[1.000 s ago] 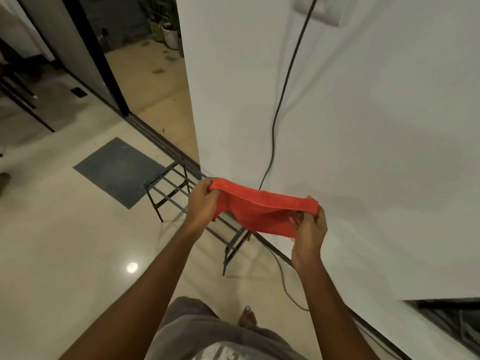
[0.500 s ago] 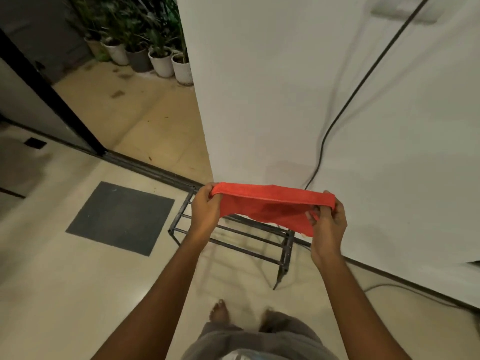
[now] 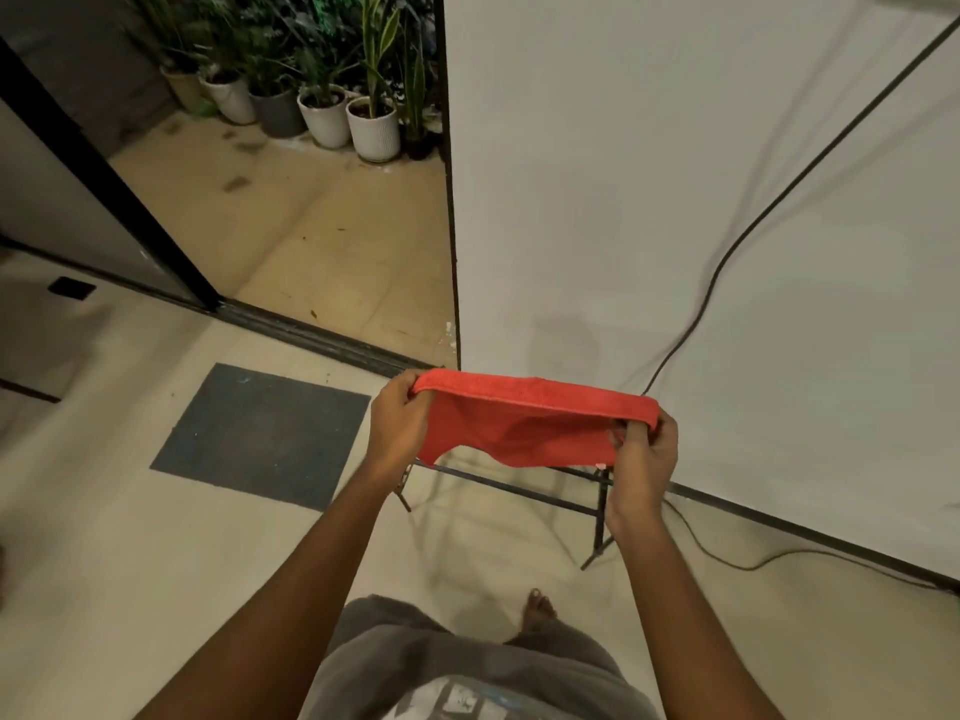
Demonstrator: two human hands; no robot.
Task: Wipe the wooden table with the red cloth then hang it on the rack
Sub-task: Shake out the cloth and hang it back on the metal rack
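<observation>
While pinching the red terry cloth (image 3: 519, 428) by its two top corners, holds it stretched wide, its belly hanging slack, just above the low black metal-bar rack (image 3: 601, 517) at twelve o'clock from the bare feet. Grips the nine o'clock corner with the left hand (image 3: 400, 423), fingers curled round the hem, and the three o'clock corner with the right hand (image 3: 644, 449), thumb and fingers closed on the fabric. Looks past the wiping stage, with no counter in view, and set for the hanging.

Risks lowering blind, since the cloth hides most of the rack, and so draping short of a bar. Risks a slide to the floor if laid with uneven halves over a thin, smooth bar. Risks nudging the light frame toward the white wall (image 3: 623, 200) at twelve o'clock. Risks snagging the black cable (image 3: 727, 262) trailing at three o'clock of the rack.
</observation>
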